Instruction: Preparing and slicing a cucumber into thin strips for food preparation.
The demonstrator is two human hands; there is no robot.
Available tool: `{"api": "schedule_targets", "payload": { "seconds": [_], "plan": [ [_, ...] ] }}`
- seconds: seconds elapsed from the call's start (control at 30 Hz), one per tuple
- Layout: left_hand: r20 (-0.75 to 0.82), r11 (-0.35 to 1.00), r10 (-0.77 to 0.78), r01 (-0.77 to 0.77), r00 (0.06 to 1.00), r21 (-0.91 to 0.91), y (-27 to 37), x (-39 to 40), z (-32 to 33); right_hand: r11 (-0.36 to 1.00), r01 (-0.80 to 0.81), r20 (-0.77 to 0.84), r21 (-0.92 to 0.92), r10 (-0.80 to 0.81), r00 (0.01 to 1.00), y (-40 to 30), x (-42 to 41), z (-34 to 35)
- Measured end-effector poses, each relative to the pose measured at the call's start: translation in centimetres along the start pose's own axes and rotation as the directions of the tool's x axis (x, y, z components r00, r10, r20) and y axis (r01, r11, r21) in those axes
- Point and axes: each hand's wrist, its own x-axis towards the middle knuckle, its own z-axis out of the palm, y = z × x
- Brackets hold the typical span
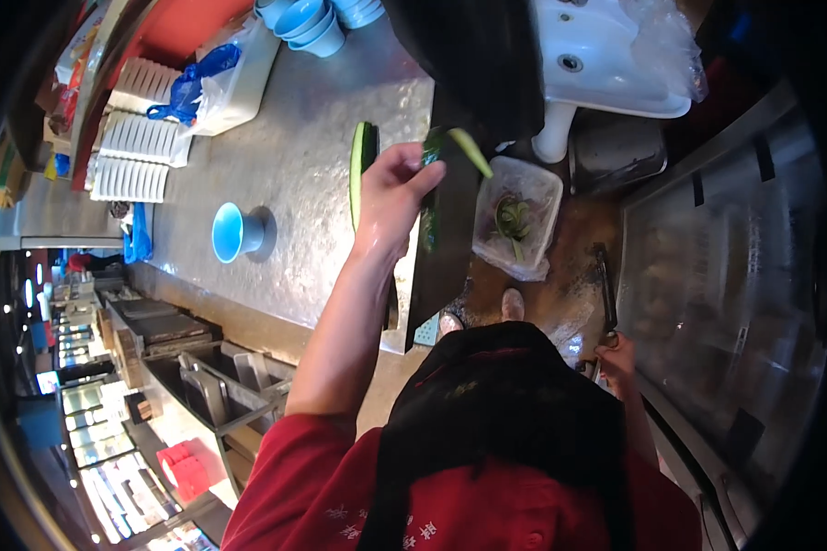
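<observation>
My left hand (401, 189) is raised at the edge of a metal worktop (303, 158), its fingers closed on a dark green cucumber piece (433, 148). A pale green strip (473, 153) slants down beside that piece. Beside the hand, a long cut length of cucumber (356, 172) with pale flesh lies on the worktop. Below the edge, a clear plastic tub (517, 175) with a bag lining holds green peelings (512, 217). My right hand (617, 358) is low at the right, fingers curled by the lower end of a long dark bar (604, 286); whether it grips anything is unclear.
A blue cup (237, 233) lies on the worktop, with stacked blue bowls (310, 21) at its far end. White slotted racks (141, 148) and a white bin (248, 89) stand at the left. A white sink (593, 82) is ahead right; a large metal-framed door or panel (723, 275) is at the right.
</observation>
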Motion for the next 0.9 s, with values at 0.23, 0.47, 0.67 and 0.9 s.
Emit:
{"api": "schedule_targets", "payload": {
  "seconds": [0.23, 0.47, 0.67, 0.9],
  "plan": [
    [0.095, 0.606, 0.297, -0.264, 0.950, 0.750, -1.5, 3.0, -7.7, 0.606, 0.255, 0.031, -0.754, -0.354, 0.935, -3.8, -1.5, 2.1],
    [0.539, 0.173, 0.270, -0.591, 0.798, 0.788, -6.4, 2.1, -15.7, 0.081, 0.820, 0.731, -0.567, -0.409, 0.546, -12.9, -4.9, 15.5],
    [0.610, 0.172, 0.283, -0.665, 0.740, 0.727, -7.5, 2.8, -16.2, -0.357, 0.851, 0.850, -0.385, -0.496, 0.177, -12.4, -4.9, 25.4],
    [0.643, 0.265, 0.324, -0.719, 0.694, 0.642, -7.4, 3.6, -17.2, -0.519, 0.719, 0.859, -0.463, -0.463, 0.219, -14.3, -4.2, 28.0]
  ]
}}
